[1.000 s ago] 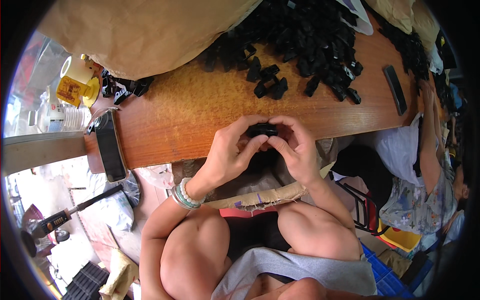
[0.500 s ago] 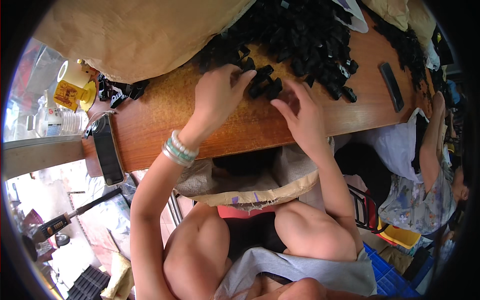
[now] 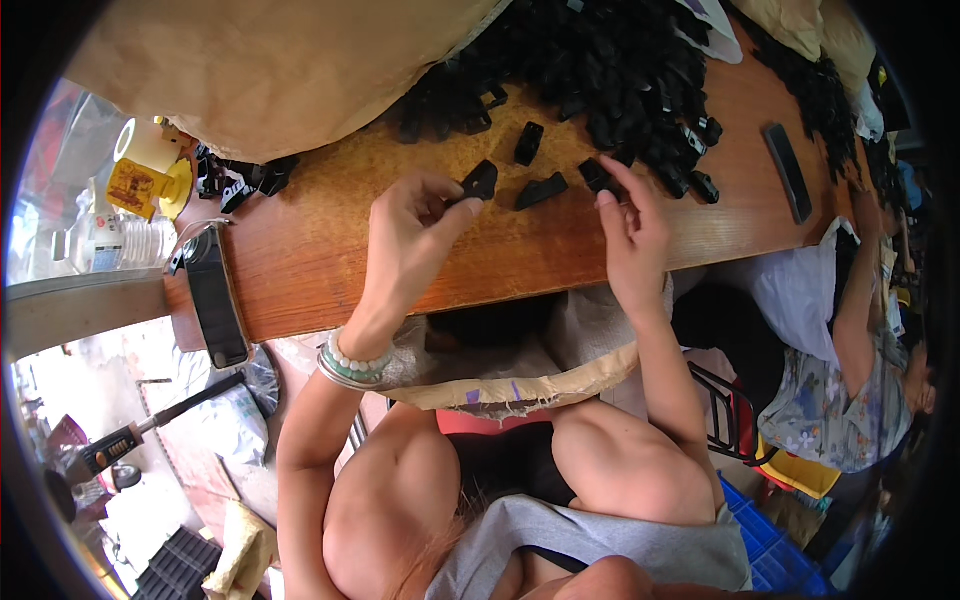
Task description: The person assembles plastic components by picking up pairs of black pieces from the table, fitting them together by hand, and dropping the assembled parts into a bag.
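Note:
My left hand (image 3: 408, 228) pinches a small black plastic part (image 3: 481, 180) between thumb and fingers, just over the wooden table (image 3: 330, 240). On the other side, my right hand (image 3: 638, 228) has thumb and fingers closed on a similar black plastic part (image 3: 594, 175). Two loose parts lie between the hands: a boxy black part (image 3: 530, 143) farther off and a longer black part (image 3: 542, 190) nearer me. Beyond them spreads a big heap of black plastic parts (image 3: 600, 85), its right edge close to my right fingertips.
A large brown paper bag (image 3: 270, 70) covers the table's far left. At the left edge lie a phone (image 3: 214, 300) and a yellow tape holder (image 3: 150, 190). A dark flat slab (image 3: 787, 172) rests at right. An open sack (image 3: 560, 385) hangs below the front edge. Another person's arm (image 3: 858, 290) is at far right.
My hands have moved apart and slightly toward me, each with one black part. The clustered parts between them are now spread out, with two lying separately on the table.

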A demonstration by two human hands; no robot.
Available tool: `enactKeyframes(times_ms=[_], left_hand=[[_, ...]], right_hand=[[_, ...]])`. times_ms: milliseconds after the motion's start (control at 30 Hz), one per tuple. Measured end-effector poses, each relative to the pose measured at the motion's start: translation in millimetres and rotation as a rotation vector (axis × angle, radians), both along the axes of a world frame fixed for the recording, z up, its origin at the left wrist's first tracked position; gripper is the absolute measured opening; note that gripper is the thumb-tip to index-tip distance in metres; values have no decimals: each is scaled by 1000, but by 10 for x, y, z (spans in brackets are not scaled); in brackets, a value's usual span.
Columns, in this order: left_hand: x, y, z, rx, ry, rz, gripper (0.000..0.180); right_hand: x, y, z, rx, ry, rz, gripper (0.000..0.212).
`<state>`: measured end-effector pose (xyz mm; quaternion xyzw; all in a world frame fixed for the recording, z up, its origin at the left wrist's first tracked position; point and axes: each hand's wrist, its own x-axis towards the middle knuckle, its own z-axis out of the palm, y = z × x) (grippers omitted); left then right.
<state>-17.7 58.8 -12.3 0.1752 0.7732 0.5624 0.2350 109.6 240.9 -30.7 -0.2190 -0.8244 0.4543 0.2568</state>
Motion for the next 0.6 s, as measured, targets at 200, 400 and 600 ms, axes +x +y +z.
enactKeyframes(times_ms=[200, 400, 600], left_hand=[[68, -55, -163, -190, 671, -10, 37], [-95, -189, 48, -242, 747, -191, 48], [-112, -176, 97, -235, 701, -501, 34]], right_hand=[[45, -257, 99, -524, 201, 103, 25], [77, -152, 61, -568, 148, 90, 27], [132, -188, 166, -805, 76, 168, 29]])
